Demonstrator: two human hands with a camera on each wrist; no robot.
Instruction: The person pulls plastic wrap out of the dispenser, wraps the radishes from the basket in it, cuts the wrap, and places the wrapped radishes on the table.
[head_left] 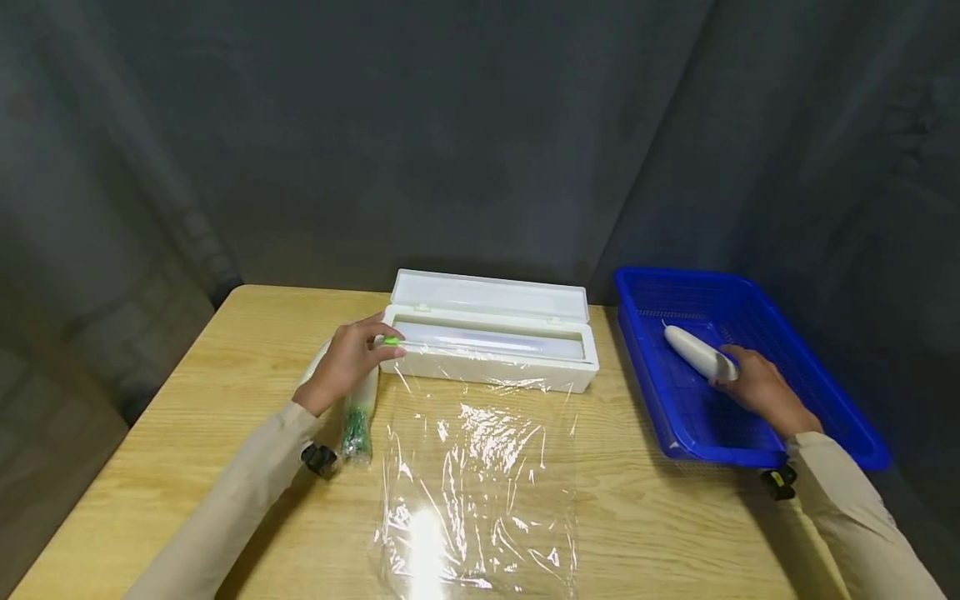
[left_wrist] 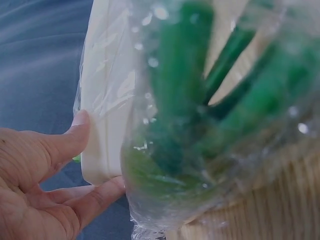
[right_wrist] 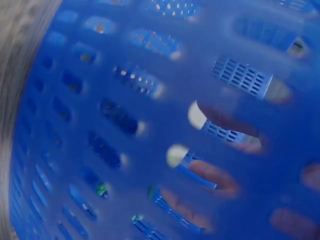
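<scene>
My left hand (head_left: 347, 364) grips the left end of a white cling film dispenser (head_left: 480, 375), thumb and fingers around its corner beside a green slider (head_left: 391, 341). The lid is raised, a roll lies inside, and a sheet of cling film (head_left: 480, 467) runs from its front over the table. Partly hidden under my left forearm lies a film-wrapped white radish with green stalks (head_left: 357, 429), large in the left wrist view (left_wrist: 185, 100). On the right, my right hand (head_left: 761, 387) holds a bare white radish (head_left: 693, 350) by its near end, inside a blue basket (head_left: 652, 400).
The wooden table (head_left: 187, 400) carries everything, with the basket along its right side. A dark grey curtain (head_left: 420, 142) hangs close behind the table. In the right wrist view, the slotted basket wall (right_wrist: 165, 115) stands between the camera and the hand.
</scene>
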